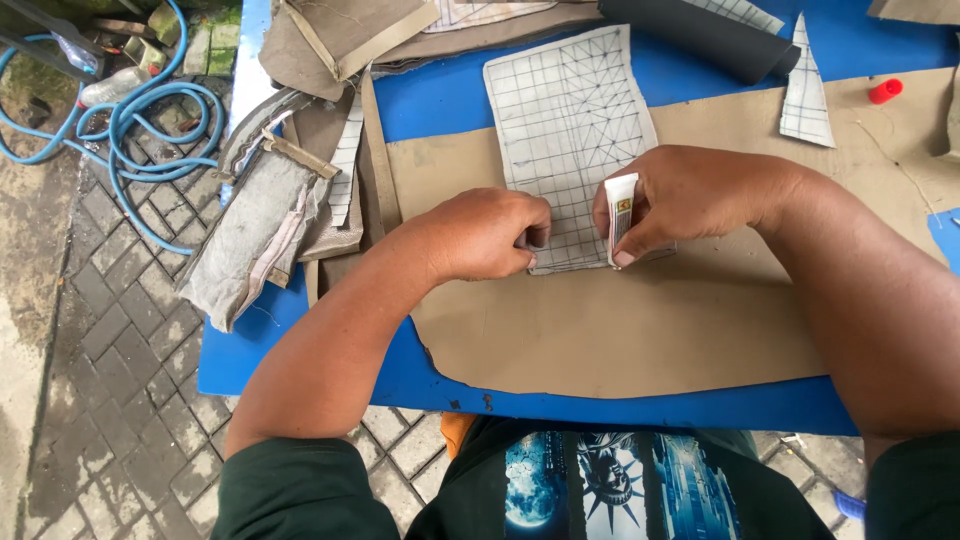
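Head view looks straight down on a blue table (600, 405) with a large tan sheet (620, 330) of leather-like material spread flat across it. On top of that sheet lies a pale gridded pattern piece (565, 130), marked with ruled squares and slanting lines, its lower edge between the two hands. The right hand (690, 195) is closed around a small white tube (620, 215), pinching it between thumb and fingers and holding it upright with its lower end down against the lower right part of the pattern piece. The left hand (485, 235) is curled into a loose fist, its fingertips pressed on the lower left edge of the same piece; whether it grips anything small inside the curl cannot be told. Both forearms reach in from the bottom of the view, out of dark green sleeves. To the left of the tan sheet sits a heap of grey and brown fabric scraps (265, 215), some hanging over the table edge. Beyond that, on the paved ground, a blue hose (150, 120) lies coiled. At the far side of the table rest a dark roll (700, 35), a narrow gridded offcut (805, 90) shaped like a triangle, and a small red cap (885, 90) on the tan sheet, well apart from the hands.
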